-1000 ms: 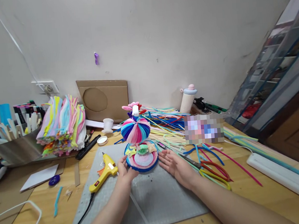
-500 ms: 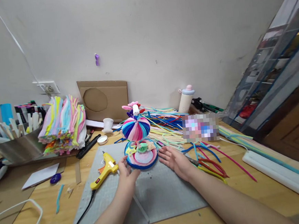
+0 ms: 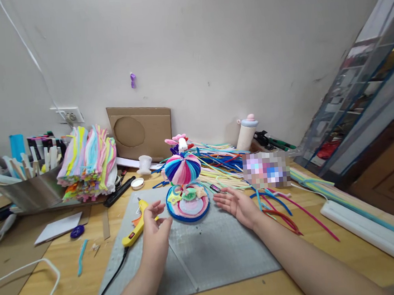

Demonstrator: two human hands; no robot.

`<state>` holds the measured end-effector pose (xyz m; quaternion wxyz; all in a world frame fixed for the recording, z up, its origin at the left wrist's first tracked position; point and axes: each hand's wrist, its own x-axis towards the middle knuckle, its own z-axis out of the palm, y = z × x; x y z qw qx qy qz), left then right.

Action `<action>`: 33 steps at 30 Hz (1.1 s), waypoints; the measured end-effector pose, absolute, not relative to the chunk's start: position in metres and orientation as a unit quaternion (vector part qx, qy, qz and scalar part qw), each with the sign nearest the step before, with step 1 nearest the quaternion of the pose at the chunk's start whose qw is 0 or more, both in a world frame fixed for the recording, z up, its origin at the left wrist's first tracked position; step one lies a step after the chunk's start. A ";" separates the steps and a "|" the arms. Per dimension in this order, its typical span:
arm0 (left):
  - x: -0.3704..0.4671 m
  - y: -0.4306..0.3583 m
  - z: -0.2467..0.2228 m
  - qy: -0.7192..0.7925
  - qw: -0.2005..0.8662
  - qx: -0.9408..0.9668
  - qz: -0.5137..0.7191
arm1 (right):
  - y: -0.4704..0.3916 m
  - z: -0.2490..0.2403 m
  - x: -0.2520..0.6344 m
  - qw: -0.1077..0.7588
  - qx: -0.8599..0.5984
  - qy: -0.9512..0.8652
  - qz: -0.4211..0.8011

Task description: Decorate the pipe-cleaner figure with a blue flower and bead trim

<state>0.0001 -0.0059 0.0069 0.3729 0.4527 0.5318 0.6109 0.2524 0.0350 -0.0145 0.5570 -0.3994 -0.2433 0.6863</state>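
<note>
Assy. position: the craft ornament (image 3: pixel 183 170) stands upright near the ctr. of the gray mat's (image 3: pixel 222 250) far part, btwn. our two hands. Its upper part is a striped ball in pink, blue, white & purple; its round base (image 3: pixel 189 212) has a dk. blue rim, w/ a yellow star, a green pc. & a beige star on top.

L hand (image 3: pixel 157 223): empty, fingers part-curled, thumb set wide apart. We have it just left of the base, not touching it. It overlaps the yellow glue gun (image 3: pixel 134 233) in view; contact w/ the gun, can't tell.

R hand (image 3: pixel 238 206): empty, opened wide, fingers extended toward the base from the right, w/ a small gap.

Mat area: the glue gun lies on the left part; a thin translucent stick (image 3: pixel 185 266) lies nearer us, btwn. our forearms. The mat rests on the wooden tabletop (image 3: pixel 263 292).

Surroundings: behind the ornament, a pile of fuzzy stems (image 3: pixel 218 159), a white spool (image 3: pixel 145 164) & a cardboard sheet (image 3: pixel 158 132) leaning on the wall. Back right: a capped bottle (image 3: pixel 246 135). Far right: a white pwr. strip (image 3: pixel 370 231). Back left: a pastel stem bundle (image 3: pixel 87 165) beside a metal container (image 3: pixel 36 191).
</note>
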 end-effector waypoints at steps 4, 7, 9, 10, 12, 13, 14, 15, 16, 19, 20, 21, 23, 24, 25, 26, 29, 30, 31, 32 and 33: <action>0.002 -0.008 0.014 0.537 0.387 0.431 0.613 | 0.032 -0.015 0.251 0.529 -0.418 -0.287 0.681; 0.001 -0.007 0.013 0.534 0.394 0.432 0.610 | 0.030 -0.017 0.249 0.521 -0.427 -0.311 0.670; 0.000 -0.005 0.011 0.532 0.402 0.432 0.608 | 0.030 -0.018 0.248 0.516 -0.425 -0.325 0.669; 0.000 -0.005 0.009 0.531 0.406 0.430 0.607 | 0.030 -0.018 0.248 0.514 -0.424 -0.329 0.669; -0.001 -0.004 0.007 0.531 0.411 0.429 0.604 | 0.030 -0.018 0.248 0.511 -0.424 -0.330 0.671; 0.000 -0.004 0.006 0.531 0.411 0.430 0.604 | 0.030 -0.018 0.248 0.510 -0.424 -0.329 0.672; 0.000 -0.005 0.005 0.530 0.411 0.431 0.604 | 0.030 -0.018 0.248 0.510 -0.426 -0.329 0.671; 0.000 -0.005 0.004 0.529 0.409 0.431 0.606 | 0.030 -0.017 0.248 0.511 -0.428 -0.327 0.670; 0.000 -0.005 0.004 0.527 0.408 0.431 0.608 | 0.029 -0.017 0.247 0.511 -0.429 -0.327 0.669; 0.000 -0.004 0.003 0.520 0.410 0.430 0.613 | 0.029 -0.016 0.247 0.513 -0.431 -0.328 0.666; 0.000 -0.004 0.003 0.518 0.414 0.429 0.614 | 0.029 -0.016 0.247 0.512 -0.430 -0.329 0.667; 0.000 -0.004 0.003 0.516 0.417 0.428 0.614 | 0.028 -0.016 0.247 0.512 -0.429 -0.330 0.667; 0.001 -0.004 0.003 0.514 0.421 0.426 0.614 | 0.028 -0.016 0.247 0.511 -0.428 -0.331 0.668; 0.001 -0.004 0.003 0.514 0.421 0.427 0.613 | 0.028 -0.016 0.247 0.511 -0.427 -0.332 0.668; 0.001 -0.004 0.003 0.515 0.422 0.428 0.611 | 0.028 -0.016 0.247 0.511 -0.427 -0.333 0.668; 0.001 -0.004 0.002 0.516 0.421 0.430 0.609 | 0.028 -0.016 0.247 0.511 -0.426 -0.334 0.668; 0.001 -0.004 0.001 0.515 0.421 0.435 0.607 | 0.028 -0.015 0.247 0.510 -0.425 -0.339 0.667; 0.001 -0.004 0.000 0.513 0.422 0.436 0.607 | 0.028 -0.015 0.247 0.509 -0.425 -0.340 0.667; 0.001 -0.004 0.000 0.512 0.422 0.436 0.608 | 0.028 -0.015 0.247 0.508 -0.426 -0.341 0.667; 0.001 -0.004 0.000 0.511 0.422 0.436 0.609 | 0.028 -0.015 0.247 0.506 -0.427 -0.342 0.667; 0.001 -0.004 0.000 0.510 0.423 0.436 0.609 | 0.028 -0.015 0.247 0.504 -0.428 -0.342 0.667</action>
